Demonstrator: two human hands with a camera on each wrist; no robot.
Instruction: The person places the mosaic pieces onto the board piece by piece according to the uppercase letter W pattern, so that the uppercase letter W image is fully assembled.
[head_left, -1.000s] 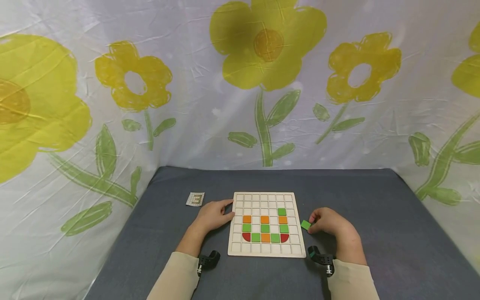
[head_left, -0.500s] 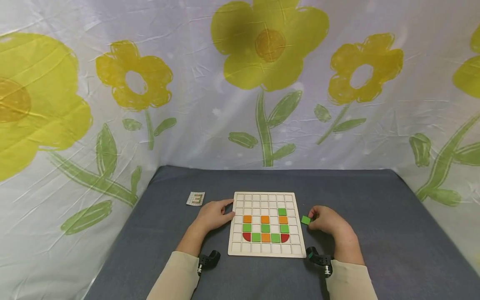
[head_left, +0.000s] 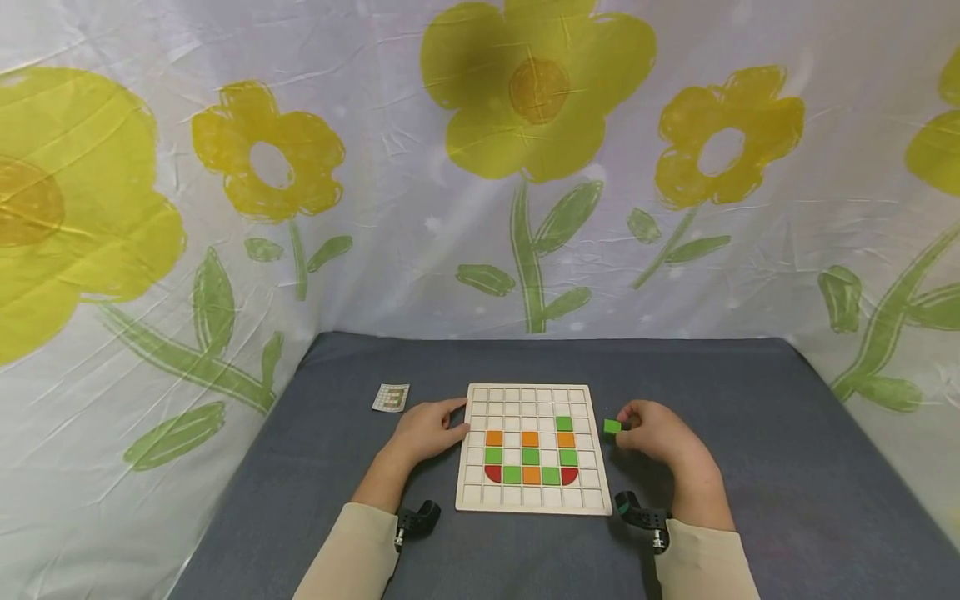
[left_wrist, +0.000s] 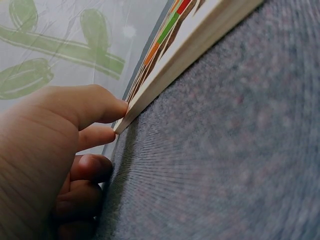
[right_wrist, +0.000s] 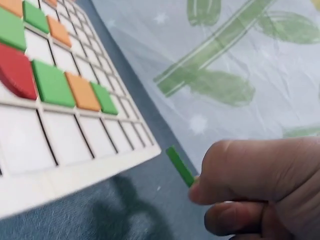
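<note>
A wooden grid board (head_left: 534,504) lies on the dark cloth with green, orange and red tiles set in its squares. My right hand (head_left: 663,437) is just right of it, pinching a green square tile (head_left: 612,427) between thumb and fingers. The right wrist view shows this green tile (right_wrist: 181,166) edge-on, above the cloth and beside the board's corner. My left hand (head_left: 426,431) rests at the board's left side, thumb and index fingertips touching its edge. Its other fingers are loosely bent, as the left wrist view shows.
A small card (head_left: 391,397) with a printed grid pattern lies left of the board. A dark grey cloth (head_left: 525,362) covers the table, and a flower-printed curtain (head_left: 405,250) hangs behind. Black camera mounts (head_left: 418,520) stick out from both wrists.
My right hand has moved slightly away from me along the board's right side, with the green tile still pinched and now tilted differently. The left hand and the board have stayed in place.
</note>
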